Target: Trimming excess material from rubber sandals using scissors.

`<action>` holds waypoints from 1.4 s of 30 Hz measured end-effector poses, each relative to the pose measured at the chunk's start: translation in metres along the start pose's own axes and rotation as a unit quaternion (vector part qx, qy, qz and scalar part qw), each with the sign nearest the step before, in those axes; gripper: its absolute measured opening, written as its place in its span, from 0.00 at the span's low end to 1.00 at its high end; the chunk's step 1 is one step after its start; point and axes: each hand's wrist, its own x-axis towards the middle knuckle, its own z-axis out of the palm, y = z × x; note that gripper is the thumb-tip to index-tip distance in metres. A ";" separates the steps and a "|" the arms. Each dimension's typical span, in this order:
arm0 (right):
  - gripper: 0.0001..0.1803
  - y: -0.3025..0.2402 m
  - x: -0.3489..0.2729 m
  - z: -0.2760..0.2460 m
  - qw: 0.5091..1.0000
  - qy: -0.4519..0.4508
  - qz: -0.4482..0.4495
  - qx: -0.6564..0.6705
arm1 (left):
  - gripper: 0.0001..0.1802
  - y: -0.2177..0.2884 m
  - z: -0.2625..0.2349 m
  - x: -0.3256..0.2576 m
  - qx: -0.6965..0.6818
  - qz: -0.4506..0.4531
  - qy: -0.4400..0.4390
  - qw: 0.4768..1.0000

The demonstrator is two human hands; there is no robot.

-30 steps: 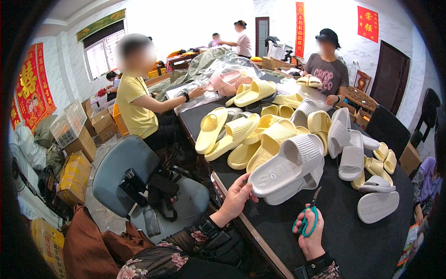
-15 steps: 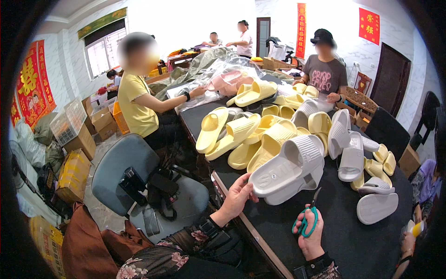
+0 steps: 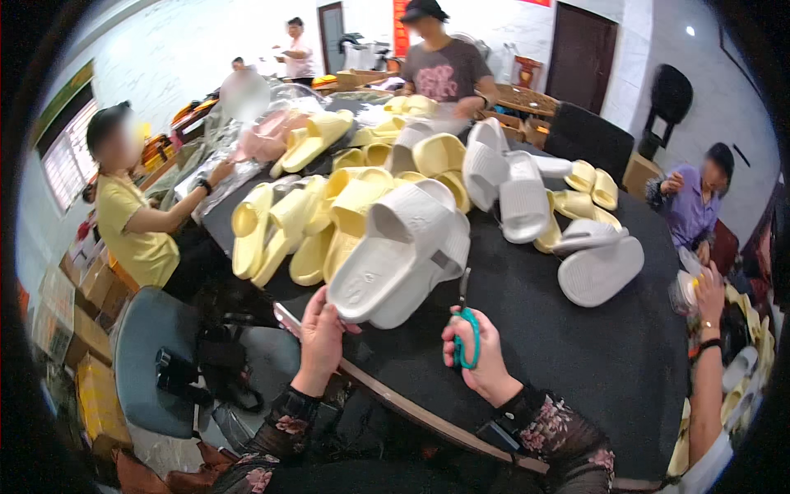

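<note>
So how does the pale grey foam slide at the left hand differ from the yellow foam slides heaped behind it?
The pale grey foam slide is grey; the yellow foam slides are yellow. The grey one lies nearest the table edge, with the left hand at its tip; nobody holds the yellow ones. Both share a chunky, wide-strapped shape.

At six o'clock our two forearms come up from the lower edge. We wear dark, see-through sleeves with a flower print in pink and pale tones. The left sleeve (image 3: 284,416) ends at the wrist at about seven o'clock, the right sleeve (image 3: 551,428) at about five. Our left hand (image 3: 319,337) and right hand (image 3: 481,362) are bare, without gloves. Whether we wear rings, we cannot tell.
</note>
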 end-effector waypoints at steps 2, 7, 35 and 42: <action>0.18 -0.004 -0.007 0.001 1.000 0.016 0.004 0.003 | 0.20 -0.001 0.001 -0.003 0.003 -0.012 0.004 1.000; 0.16 -0.004 -0.016 -0.003 0.998 0.050 -0.017 -0.018 | 0.22 -0.019 -0.005 -0.004 -0.015 -0.032 -0.013 0.999; 0.16 -0.001 -0.011 0.002 0.997 0.058 -0.018 -0.045 | 0.23 -0.011 -0.012 -0.004 -0.014 -0.032 -0.045 0.998; 0.16 -0.001 -0.009 0.001 0.998 0.053 -0.016 -0.043 | 0.24 -0.009 -0.007 -0.004 -0.027 -0.022 -0.029 0.999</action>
